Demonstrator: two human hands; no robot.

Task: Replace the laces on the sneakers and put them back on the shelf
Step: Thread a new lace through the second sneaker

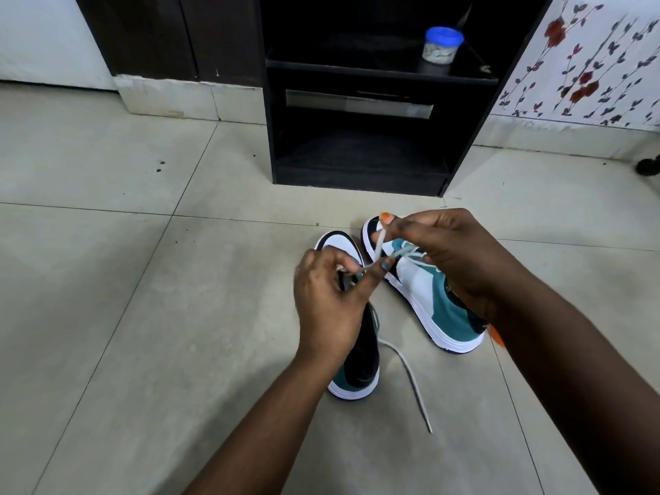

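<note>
A: Noting positions. Both sneakers are sitting on the tiled floor (107, 280), just in front of the black shelf (360, 166). The left sneaker (357, 369) is lying partly under the left hand (325, 298); the right sneaker (428, 291) is sitting just beside it, partly behind the right hand (446, 251).

B: Grips?

A: Both hands are pinching the same white lace (380, 244). The right hand is holding it high between thumb and fingers; the left is holding it lower, fingers curled round it. The lace is stretching between them above the shoes.

B: Which shoe is it feeding into?

A: Cannot tell for certain. Lacing is showing on the right sneaker's front, so probably that one.

B: And the strand on the floor?

A: A loose lace end (410, 380) is trailing from beside the left sneaker toward the camera. Whether it is joined to the held lace, I cannot tell.

B: Risks?

A: Several, as I am judging it. Pulling hard could be dragging the light shoe across the smooth tile. Uneven pulling could be leaving one end too short to tie. The trailing end could be snagging under a sole or a wrist. Also, a small jar (443, 46) is standing on the upper shelf; the lower opening is looking free for the shoes.
</note>
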